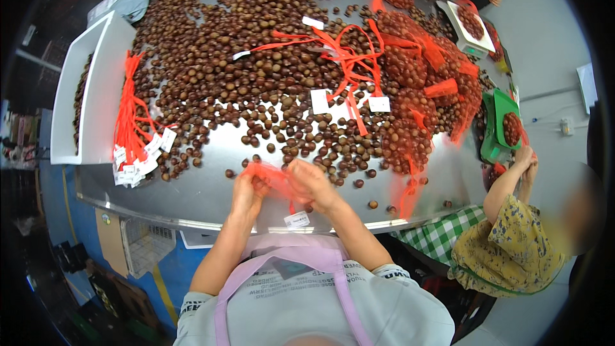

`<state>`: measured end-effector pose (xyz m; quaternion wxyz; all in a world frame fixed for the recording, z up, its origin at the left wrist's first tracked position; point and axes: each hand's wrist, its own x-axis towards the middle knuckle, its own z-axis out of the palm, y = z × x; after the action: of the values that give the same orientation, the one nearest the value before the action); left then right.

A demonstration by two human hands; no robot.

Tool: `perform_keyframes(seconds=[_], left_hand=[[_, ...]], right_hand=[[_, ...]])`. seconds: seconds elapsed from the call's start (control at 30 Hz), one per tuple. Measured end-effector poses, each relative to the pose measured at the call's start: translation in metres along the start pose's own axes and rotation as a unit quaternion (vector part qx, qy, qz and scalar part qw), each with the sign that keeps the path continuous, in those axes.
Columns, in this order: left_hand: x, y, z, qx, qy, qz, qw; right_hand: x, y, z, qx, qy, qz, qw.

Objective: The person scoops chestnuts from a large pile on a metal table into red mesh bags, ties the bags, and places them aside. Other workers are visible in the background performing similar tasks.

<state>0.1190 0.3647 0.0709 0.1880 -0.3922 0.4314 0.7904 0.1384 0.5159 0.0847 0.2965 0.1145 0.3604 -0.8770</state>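
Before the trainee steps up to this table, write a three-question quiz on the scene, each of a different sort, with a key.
1. True or false: the person's left hand and right hand are both gloved.
2. Which container, with round brown nuts inside, stands at the left end of the metal table?
A. a green basin
B. a white box
C. a brown sack
3. Fill in the colour: the sheer mesh between the person's hands is ____.

Key: 1. False, both are bare. 2. B. 3. Red.
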Motion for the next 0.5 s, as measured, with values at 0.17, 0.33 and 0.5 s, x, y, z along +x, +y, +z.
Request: perform_keyframes(seconds=[0.17, 0.33, 0.5], left_hand=[[-0.026, 0.013, -0.008, 0.044, -0.137, 0.034, 0.989], [-0.010, -0.005, -0.032, 0.384, -0.143, 0.327, 0.852], [0.000, 0.012, -0.029, 0.070, -0.070, 0.126, 0.987]], right_hand=[[0.022, 0.038, -0.017, -0.429, 0.124, -0.182, 0.876], [0.017, 0.015, 0.023, 0.097, 0.199, -0.116, 0.968], [-0.002, 0.021, 0.025, 0.009, -0.020, -0.046, 0.999]])
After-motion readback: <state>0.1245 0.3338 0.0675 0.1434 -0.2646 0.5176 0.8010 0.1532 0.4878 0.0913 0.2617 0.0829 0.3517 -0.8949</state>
